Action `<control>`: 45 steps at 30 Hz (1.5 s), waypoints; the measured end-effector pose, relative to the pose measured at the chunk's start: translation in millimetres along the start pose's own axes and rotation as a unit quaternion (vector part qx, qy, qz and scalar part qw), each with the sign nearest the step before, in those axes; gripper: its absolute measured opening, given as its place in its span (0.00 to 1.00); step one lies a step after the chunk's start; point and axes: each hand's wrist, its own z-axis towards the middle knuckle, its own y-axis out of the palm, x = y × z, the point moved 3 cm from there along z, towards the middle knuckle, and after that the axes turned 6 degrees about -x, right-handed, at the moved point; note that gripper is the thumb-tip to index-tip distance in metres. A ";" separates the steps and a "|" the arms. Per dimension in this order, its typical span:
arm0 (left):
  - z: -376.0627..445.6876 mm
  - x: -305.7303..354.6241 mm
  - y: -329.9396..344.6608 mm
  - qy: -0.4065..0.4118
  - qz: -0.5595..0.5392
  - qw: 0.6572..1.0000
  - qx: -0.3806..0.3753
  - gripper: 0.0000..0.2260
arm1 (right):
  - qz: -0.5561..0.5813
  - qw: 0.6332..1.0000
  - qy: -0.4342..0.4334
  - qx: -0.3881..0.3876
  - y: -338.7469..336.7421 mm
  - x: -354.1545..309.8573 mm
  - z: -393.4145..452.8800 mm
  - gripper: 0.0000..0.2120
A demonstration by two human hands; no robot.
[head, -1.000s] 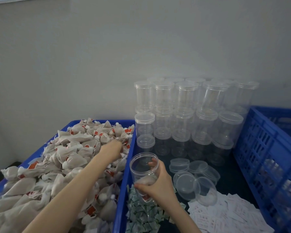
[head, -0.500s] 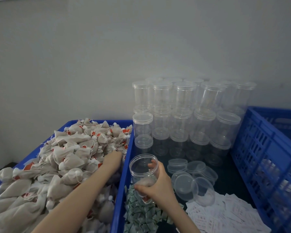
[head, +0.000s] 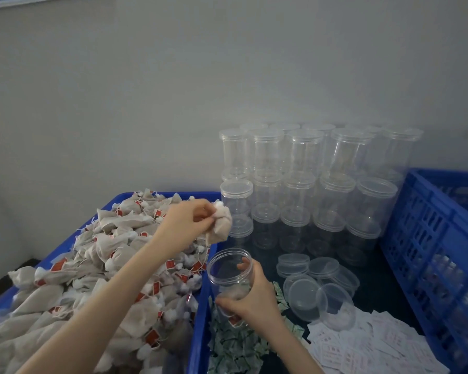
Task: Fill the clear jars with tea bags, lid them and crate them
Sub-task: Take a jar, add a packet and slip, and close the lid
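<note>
The tea bag (head: 220, 225) — soft, light, limp cloth, best pinched at its gathered neck — hangs from the left hand (head: 192, 221) at frame centre, just above the open jar (head: 229, 276). The right hand (head: 251, 300) grips that slick, rigid jar low on its wall.

Left hand (head: 192, 221) raised above the open jar (head: 229, 276), pinching a tea bag (head: 220, 225) by its top, string dangling toward the jar's mouth. Right hand (head: 251, 300) wrapped round the jar, tilted, with a bag or two already at its bottom. Left of the jar, a blue bin (head: 200, 319) heaped with tea bags (head: 92, 265). Behind the jar, stacked lidded jars (head: 303, 190) against the wall. Right of the jar, loose lids (head: 308, 290), white slips (head: 368, 344), then a blue crate (head: 427, 238). Below the jar, green packets (head: 235, 346).
</note>
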 end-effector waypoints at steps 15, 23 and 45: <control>-2.4 -1.3 55.8 0.050 0.193 0.925 -0.324 0.12 | 0.017 0.999 -0.034 0.024 -1.6 1.9 -4.2 0.37; 43.3 -101.3 29.0 -0.175 0.384 0.899 -0.115 0.13 | 0.011 1.000 -0.007 0.026 -5.6 -3.7 -5.9 0.38; 47.5 -69.8 -16.0 -0.077 0.092 0.990 0.073 0.05 | 0.000 0.999 -0.017 0.028 -6.0 1.5 1.7 0.37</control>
